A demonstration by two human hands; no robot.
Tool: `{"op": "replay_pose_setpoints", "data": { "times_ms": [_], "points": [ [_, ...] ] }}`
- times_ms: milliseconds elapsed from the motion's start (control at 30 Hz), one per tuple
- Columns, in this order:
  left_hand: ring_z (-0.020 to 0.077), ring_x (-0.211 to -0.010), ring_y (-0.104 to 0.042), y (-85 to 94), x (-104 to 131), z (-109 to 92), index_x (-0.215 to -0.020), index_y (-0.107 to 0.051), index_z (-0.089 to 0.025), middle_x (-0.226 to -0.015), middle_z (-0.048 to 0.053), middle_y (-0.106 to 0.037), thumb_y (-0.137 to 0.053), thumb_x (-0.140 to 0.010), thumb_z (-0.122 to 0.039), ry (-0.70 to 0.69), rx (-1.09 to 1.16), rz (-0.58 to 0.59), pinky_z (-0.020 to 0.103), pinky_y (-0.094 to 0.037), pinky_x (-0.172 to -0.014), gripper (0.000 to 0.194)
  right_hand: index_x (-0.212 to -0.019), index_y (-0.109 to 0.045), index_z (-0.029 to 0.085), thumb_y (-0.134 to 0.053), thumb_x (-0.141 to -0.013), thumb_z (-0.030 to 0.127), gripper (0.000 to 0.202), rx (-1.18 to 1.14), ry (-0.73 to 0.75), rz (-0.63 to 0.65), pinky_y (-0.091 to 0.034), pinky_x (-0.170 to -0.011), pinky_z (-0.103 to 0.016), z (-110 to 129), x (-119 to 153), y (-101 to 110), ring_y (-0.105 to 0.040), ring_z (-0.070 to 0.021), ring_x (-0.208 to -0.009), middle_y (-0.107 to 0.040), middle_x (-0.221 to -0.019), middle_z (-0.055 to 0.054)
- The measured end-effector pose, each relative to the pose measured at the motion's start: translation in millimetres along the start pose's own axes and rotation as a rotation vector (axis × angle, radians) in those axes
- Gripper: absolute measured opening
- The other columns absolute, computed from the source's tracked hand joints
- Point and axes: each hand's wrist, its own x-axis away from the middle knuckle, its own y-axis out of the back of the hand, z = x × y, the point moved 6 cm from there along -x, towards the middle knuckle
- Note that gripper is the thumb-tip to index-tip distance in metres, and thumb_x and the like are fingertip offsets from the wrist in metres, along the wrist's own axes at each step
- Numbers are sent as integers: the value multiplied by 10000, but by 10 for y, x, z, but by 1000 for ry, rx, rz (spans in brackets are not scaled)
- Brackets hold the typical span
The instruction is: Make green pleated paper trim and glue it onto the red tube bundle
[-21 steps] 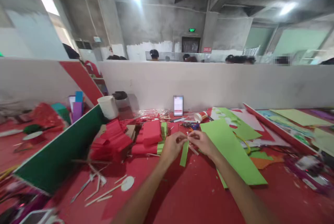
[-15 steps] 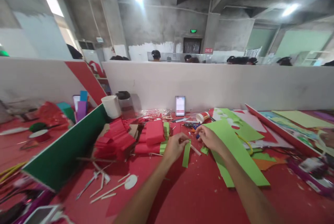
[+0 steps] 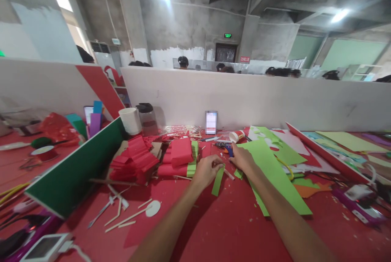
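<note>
Between the fingertips of my left hand (image 3: pixel 209 169), a narrow strip of light green paper (image 3: pixel 218 181) hangs down over the red tabletop. Farther right, my right hand (image 3: pixel 242 158) has its fingers closed at the blue handle of a pair of scissors (image 3: pixel 228 150), though the hand partly hides the grip. A large light green sheet (image 3: pixel 275 180) lies under my right forearm. A small green scrap (image 3: pixel 238 174) sits just below my right hand, and a pale stick (image 3: pixel 229 174) rests between both hands.
Red paper stacks (image 3: pixel 181 152) and a pile of red strips (image 3: pixel 134 160) lie left. A green board (image 3: pixel 76 168) stands beside a white cup (image 3: pixel 130 120) and a lidded jar (image 3: pixel 147 117). A phone (image 3: pixel 211 122) leans on the white partition (image 3: pixel 259 99). Loose sticks (image 3: pixel 126 219) lie front left.
My right hand has shifted slightly away from me and left, onto the blue scissor handle. The green strip in my left hand has tilted a little. The camera view has shifted slightly.
</note>
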Motion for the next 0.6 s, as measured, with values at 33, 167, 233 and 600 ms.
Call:
{"op": "replay_pose_setpoints", "data": {
  "times_ms": [33,167,233,600],
  "points": [
    [153,-668,-597,-3,1,0,-828,-703,-183,-759,23,-705,-614,-784,-214,1,-2,1,238,-407,-617,105,-1244,-426,187,-674,-797,286,520,15,-1,-4,-405,-749,-313,4,18,0,-635,-300,-995,-673,-1064,-148],
    [152,-676,-601,-20,2,5,-825,-703,-185,-772,22,-710,-619,-782,-214,-4,-1,7,237,-413,-624,98,-1228,-435,198,-658,-816,280,476,62,-2,-26,-409,-760,-318,25,72,12,-633,-295,-1006,-670,-1070,-131],
    [151,-684,-606,-22,2,7,-826,-702,-184,-781,24,-714,-617,-784,-209,-7,4,7,236,-416,-630,98,-1226,-436,201,-642,-832,289,454,78,0,-37,-411,-763,-317,39,91,19,-629,-294,-1017,-665,-1082,-128],
    [145,-665,-590,-51,12,23,-807,-687,-180,-747,15,-694,-608,-787,-215,5,-9,19,234,-414,-620,89,-1203,-453,215,-624,-857,316,399,130,-4,-71,-421,-755,-325,79,150,46,-643,-291,-979,-672,-1050,-117]
  ]
}}
